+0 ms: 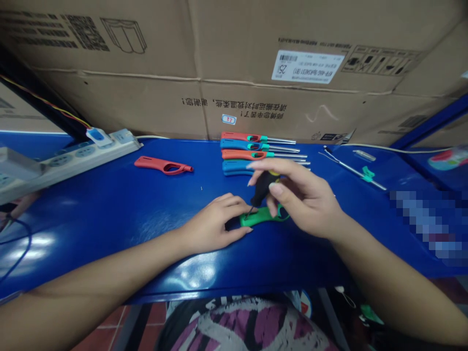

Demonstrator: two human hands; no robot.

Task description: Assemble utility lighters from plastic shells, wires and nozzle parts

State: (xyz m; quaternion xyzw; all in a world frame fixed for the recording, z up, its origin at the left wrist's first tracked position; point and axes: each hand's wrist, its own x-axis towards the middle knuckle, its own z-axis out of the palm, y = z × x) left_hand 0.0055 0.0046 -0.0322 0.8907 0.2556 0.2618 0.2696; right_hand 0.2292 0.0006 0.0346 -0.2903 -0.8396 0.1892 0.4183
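Note:
A green utility lighter body (263,216) lies on the blue table in front of me. My left hand (225,222) pinches its left end between fingers and thumb. My right hand (305,197) grips a screwdriver (263,187) with a black and yellow handle. The screwdriver's tip points down at the left part of the green body; whether it sits in a screw is too small to tell. The body's right end is partly hidden behind my right hand. Left of the hands, a tiny metal piece (201,188), perhaps a screw, rests on the table.
Several red, blue and orange lighters (248,154) with metal tubes lie stacked side by side behind my hands. A red lighter body (161,165) lies further left, near a power strip (78,158). At right is a metal tube (356,170) with a green trigger. A cardboard box (153,107) stands behind.

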